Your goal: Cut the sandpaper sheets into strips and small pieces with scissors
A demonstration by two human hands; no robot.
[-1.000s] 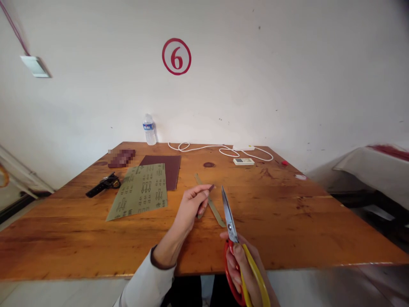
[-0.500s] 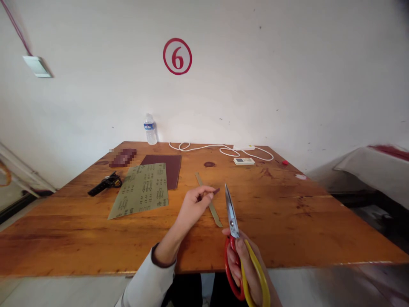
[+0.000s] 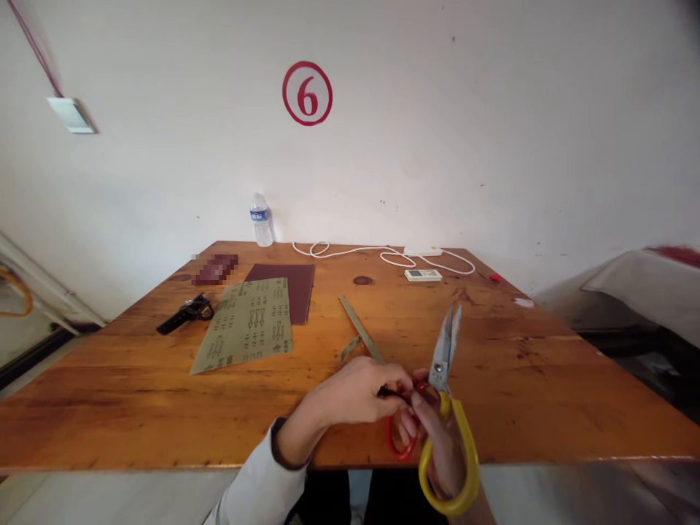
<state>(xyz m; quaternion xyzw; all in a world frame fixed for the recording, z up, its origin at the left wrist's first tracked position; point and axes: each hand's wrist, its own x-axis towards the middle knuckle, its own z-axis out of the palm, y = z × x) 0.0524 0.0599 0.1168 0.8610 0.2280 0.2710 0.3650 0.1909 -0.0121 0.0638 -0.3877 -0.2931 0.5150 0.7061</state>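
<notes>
My right hand (image 3: 437,430) holds scissors (image 3: 449,415) with one red and one yellow handle, blades pointing up and slightly parted. My left hand (image 3: 364,390) is closed beside it, fingertips meeting the right fingers at a small dark piece (image 3: 391,392) that is mostly hidden. Beyond the left hand lies a narrow olive strip (image 3: 358,324), with a short olive piece (image 3: 351,348) beside it. Further left, a printed olive sheet (image 3: 249,328) partly covers a dark red sheet (image 3: 300,292).
On the wooden table (image 3: 508,394) are a black tool (image 3: 186,313) and a pixelated dark red item (image 3: 216,270) at left. A water bottle (image 3: 262,221), white cable, power strip (image 3: 423,250) and white remote-like device (image 3: 423,275) lie near the wall.
My left hand has moved right and nearer to me, meeting my right hand. The scissors have tilted right. A short olive piece now shows beside the strip.
</notes>
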